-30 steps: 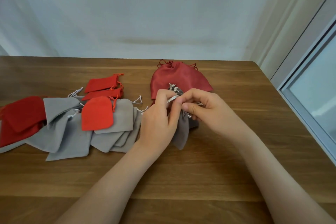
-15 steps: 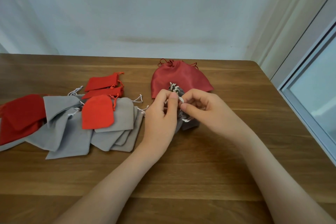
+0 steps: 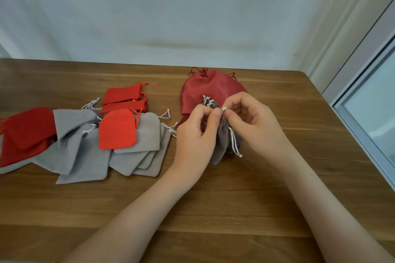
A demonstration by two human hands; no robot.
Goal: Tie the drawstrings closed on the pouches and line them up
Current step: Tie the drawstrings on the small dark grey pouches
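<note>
Head view: left hand (image 3: 195, 134) pinches gathered neck of grey pouch (image 3: 222, 143); right hand (image 3: 254, 126) pinches white drawstring (image 3: 234, 142) right beside it. Pouch body hangs below pinch, loose cord end under right fingers. Likely risk: thin cord slips from fingertips, knot slackens. Untied pile (image 3: 136, 134) left of grip, dark red pouch (image 3: 205, 89) just behind.

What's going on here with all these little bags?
A person is tying a grey pouch shut. The left hand and right hand both pinch its white drawstring near the pouch's mouth. A larger dark red pouch lies behind them on the table, and a loose pile of grey and red pouches sits to the left, not lined up.
</note>
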